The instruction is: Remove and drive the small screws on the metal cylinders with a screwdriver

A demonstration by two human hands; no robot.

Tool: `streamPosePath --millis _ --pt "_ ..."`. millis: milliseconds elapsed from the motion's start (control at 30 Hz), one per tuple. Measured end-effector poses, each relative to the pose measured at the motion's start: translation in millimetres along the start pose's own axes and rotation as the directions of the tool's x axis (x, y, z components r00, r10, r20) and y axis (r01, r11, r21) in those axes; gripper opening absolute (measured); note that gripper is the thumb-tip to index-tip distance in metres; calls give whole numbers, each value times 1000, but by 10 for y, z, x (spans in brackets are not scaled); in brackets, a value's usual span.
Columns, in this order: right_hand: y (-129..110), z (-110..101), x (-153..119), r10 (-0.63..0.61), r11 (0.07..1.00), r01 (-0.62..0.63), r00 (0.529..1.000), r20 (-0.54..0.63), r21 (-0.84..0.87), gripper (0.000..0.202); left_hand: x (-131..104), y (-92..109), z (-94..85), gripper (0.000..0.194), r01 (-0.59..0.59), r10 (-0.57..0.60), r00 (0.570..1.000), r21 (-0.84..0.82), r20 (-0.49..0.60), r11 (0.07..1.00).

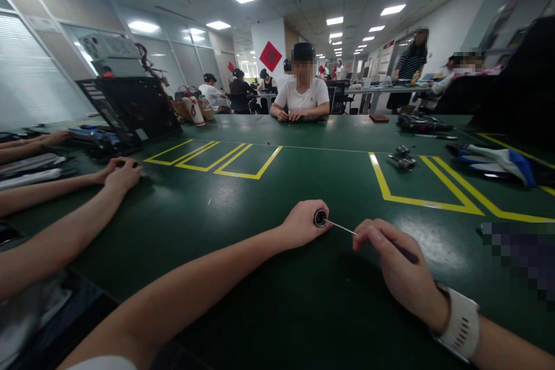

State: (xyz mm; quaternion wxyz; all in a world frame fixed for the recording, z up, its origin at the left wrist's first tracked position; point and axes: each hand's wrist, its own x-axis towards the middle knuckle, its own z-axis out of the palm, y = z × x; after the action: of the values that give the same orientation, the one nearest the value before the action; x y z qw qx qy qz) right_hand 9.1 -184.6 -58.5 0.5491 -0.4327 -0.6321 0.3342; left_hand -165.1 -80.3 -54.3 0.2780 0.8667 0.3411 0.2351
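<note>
My left hand [303, 224] is wrapped round a small dark cylindrical part with a shiny metal ring [320, 218], its open end turned toward me. My right hand [392, 257], with a pale watch strap at the wrist, grips a screwdriver by its dark handle. The thin metal shaft of the screwdriver [342, 226] points left, and its tip meets the rim or opening of the ringed part; I cannot tell how far inside it reaches. Both hands are just above the green tabletop [260, 277]. Most of the cylindrical part is hidden in my left fingers.
Yellow tape outlines [243, 174] mark the table. Metal parts [403, 159] lie inside the right outline, with blue and white gloves [498, 162] beyond. A co-worker's hands [124, 173] are at the left. Another person [301, 95] sits opposite. A black rack [130, 107] stands at the left.
</note>
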Motion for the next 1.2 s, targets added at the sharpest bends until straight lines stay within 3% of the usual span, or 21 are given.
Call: streamPosePath --millis 200,333,500,667,800,933,1033,1200 --pt "-142 21 -13 28 984 -22 999 32 -174 34 -11 -14 2 17 -95 95 995 -1 -7 995" --pt "-189 62 -27 -8 961 19 999 41 -276 31 -12 -11 12 16 -108 109 994 101 -8 989" --pt "-177 93 -44 -41 936 74 994 104 -345 30 -24 -2 18 6 -223 214 975 255 64 941" --pt "-178 67 -27 33 964 -16 998 60 -266 33 -28 19 -3 3 -279 257 959 254 116 926" --pt "-134 33 31 163 986 -159 983 83 -55 31 -16 -1 -19 10 -211 205 976 78 74 974" --pt "-100 18 73 262 949 -277 959 111 153 31 -11 -22 -21 12 -201 204 978 -60 44 978" --pt "-114 21 52 202 977 -206 977 66 63 31 -16 -17 -14 11 -200 201 979 -23 44 979" --pt "-178 69 -3 29 964 -13 998 57 -264 27 -32 9 8 4 -213 197 977 263 87 941"
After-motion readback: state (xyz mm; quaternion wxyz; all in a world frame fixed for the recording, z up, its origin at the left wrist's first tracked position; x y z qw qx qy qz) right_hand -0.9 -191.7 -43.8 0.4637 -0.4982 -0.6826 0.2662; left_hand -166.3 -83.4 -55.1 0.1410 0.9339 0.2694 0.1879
